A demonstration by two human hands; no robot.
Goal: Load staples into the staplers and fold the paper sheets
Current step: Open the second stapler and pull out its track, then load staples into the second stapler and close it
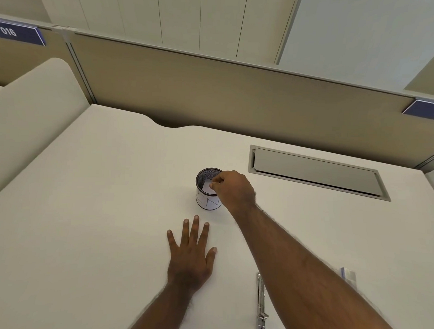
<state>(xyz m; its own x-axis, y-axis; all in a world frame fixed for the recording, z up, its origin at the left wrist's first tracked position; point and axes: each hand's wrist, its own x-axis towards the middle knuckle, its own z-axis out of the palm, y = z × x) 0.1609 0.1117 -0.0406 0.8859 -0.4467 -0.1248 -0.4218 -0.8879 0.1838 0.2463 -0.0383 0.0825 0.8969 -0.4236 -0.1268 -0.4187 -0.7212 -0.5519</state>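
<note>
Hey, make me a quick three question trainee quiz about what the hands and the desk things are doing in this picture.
1. True or false: the left hand lies flat on the desk.
2. What does the right hand pinch over the mesh cup?
A. folded paper
B. a pen
C. a key
3. Fill in: the opened stapler lies beside the right ____.

Key: 1 true; 2 A, the folded paper; 3 forearm.

A small white folded paper (207, 184) sits upright inside the mesh cup (208, 188); stapler (261, 306) lies opened flat.
</note>
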